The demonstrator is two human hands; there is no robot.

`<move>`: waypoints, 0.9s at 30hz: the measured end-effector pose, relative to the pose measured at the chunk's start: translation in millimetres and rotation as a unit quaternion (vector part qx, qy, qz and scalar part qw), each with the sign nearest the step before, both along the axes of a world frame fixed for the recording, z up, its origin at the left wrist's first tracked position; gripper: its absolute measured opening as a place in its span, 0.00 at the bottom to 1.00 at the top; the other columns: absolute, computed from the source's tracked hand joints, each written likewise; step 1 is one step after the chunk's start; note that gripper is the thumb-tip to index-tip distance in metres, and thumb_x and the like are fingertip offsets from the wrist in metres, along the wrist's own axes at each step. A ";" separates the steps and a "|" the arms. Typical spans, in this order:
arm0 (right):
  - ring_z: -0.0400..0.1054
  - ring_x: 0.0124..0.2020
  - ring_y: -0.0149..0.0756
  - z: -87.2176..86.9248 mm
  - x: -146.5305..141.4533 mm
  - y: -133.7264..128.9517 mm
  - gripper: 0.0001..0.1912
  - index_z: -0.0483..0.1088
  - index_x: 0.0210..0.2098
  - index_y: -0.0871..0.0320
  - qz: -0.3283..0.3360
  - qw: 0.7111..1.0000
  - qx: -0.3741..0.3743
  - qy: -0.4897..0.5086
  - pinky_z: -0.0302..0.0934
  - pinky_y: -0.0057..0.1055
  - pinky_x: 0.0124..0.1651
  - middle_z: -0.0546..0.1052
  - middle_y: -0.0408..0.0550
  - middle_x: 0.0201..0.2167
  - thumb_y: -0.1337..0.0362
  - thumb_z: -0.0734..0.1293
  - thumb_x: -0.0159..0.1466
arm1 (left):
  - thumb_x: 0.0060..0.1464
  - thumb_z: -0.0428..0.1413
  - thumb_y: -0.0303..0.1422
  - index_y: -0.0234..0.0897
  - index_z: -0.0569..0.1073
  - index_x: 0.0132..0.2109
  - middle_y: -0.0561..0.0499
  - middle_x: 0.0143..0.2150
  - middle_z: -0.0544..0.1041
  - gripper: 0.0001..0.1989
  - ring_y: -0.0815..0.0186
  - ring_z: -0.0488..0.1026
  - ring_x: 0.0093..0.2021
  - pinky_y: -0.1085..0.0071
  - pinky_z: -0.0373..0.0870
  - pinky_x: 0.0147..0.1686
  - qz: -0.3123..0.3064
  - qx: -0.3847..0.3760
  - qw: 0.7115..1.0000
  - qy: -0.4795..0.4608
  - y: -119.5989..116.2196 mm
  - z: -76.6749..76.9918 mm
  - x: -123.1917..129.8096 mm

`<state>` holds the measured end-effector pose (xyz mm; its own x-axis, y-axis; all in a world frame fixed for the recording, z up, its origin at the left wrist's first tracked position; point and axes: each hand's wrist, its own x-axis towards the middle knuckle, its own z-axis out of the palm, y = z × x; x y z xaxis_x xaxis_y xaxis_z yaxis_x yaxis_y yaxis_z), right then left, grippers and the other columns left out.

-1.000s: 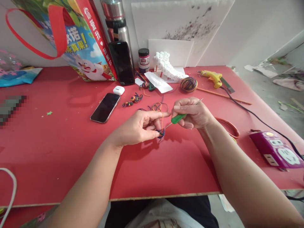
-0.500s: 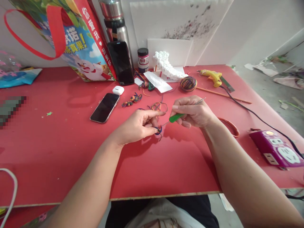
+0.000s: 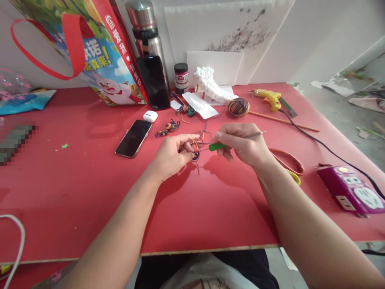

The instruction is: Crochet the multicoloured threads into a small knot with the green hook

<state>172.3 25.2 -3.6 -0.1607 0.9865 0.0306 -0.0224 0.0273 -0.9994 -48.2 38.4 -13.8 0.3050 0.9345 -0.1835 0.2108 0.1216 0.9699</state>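
My left hand [image 3: 172, 155] pinches a small multicoloured crochet piece [image 3: 196, 155] between thumb and fingers, and a loose yarn tail hangs below it. A strand of orange yarn [image 3: 193, 141] runs up by the left index finger. In my right hand [image 3: 240, 140] is a green-handled crochet hook [image 3: 217, 147]. Its thin front shaft points left at the crochet piece; whether the tip is inside a stitch is too small to tell. Another metal end sticks out behind the right hand. Beyond the hands lies a ball of variegated yarn [image 3: 238, 107].
Two finished-looking crochet bits [image 3: 168, 127], a phone [image 3: 134, 139] and a white earbud case [image 3: 150, 116] lie behind my left hand. A yellow glue gun [image 3: 267, 98], orange-handled scissors [image 3: 290, 160] and a purple power socket [image 3: 351, 188] are at right. A gift bag [image 3: 114, 76] stands back left.
My left hand has moved slightly left and up with the crochet piece. The right hand has shifted a little left, the hook lying flatter. More of the scissors' handles shows.
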 end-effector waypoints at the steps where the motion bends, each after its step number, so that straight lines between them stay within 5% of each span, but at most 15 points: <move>1: 0.63 0.12 0.26 0.0 -1.9 -1.6 0.15 0.76 0.23 0.60 -0.008 1.000 0.013 -0.010 0.56 0.26 0.17 0.76 0.44 0.16 0.59 0.77 0.62 | 0.47 0.64 0.22 0.34 0.83 0.59 0.57 0.31 0.72 0.30 0.69 0.70 0.31 0.69 0.68 0.37 0.013 0.000 1.000 -0.001 0.4 -0.4 0.8; 10: 0.66 0.14 0.28 -6.2 -20.8 -11.5 0.14 0.73 0.26 0.57 -0.061 0.989 0.117 -0.066 0.58 0.27 0.21 0.75 0.41 0.17 0.61 0.69 0.69 | 0.43 0.66 0.26 0.33 0.84 0.50 0.57 0.29 0.73 0.23 0.68 0.69 0.31 0.68 0.66 0.37 0.127 0.019 0.990 -0.051 2.1 -0.3 3.9; 18: 0.68 0.20 0.30 -14.2 -26.3 -16.5 0.15 0.71 0.29 0.56 -0.077 0.953 0.251 -0.154 0.61 0.30 0.29 0.74 0.41 0.18 0.64 0.65 0.74 | 0.38 0.69 0.29 0.29 0.82 0.50 0.60 0.26 0.70 0.27 0.74 0.59 0.26 0.69 0.56 0.33 0.161 -0.032 0.979 -0.122 1.7 5.4 5.6; 23: 0.69 0.22 0.31 -18.4 -29.6 -18.7 0.17 0.71 0.28 0.55 -0.084 0.952 0.245 -0.165 0.63 0.30 0.30 0.76 0.42 0.19 0.61 0.65 0.75 | 0.39 0.68 0.28 0.31 0.82 0.50 0.60 0.26 0.70 0.27 0.74 0.60 0.26 0.69 0.58 0.34 0.174 -0.022 0.977 -0.123 2.4 3.2 6.0; 27: 0.69 0.18 0.30 -16.9 -27.4 -13.3 0.17 0.74 0.29 0.56 -0.086 0.984 0.141 -0.059 0.64 0.29 0.25 0.77 0.43 0.19 0.54 0.71 0.71 | 0.42 0.67 0.27 0.33 0.83 0.46 0.56 0.28 0.74 0.20 0.69 0.69 0.31 0.67 0.66 0.41 0.156 0.040 0.983 -0.090 2.7 2.5 4.3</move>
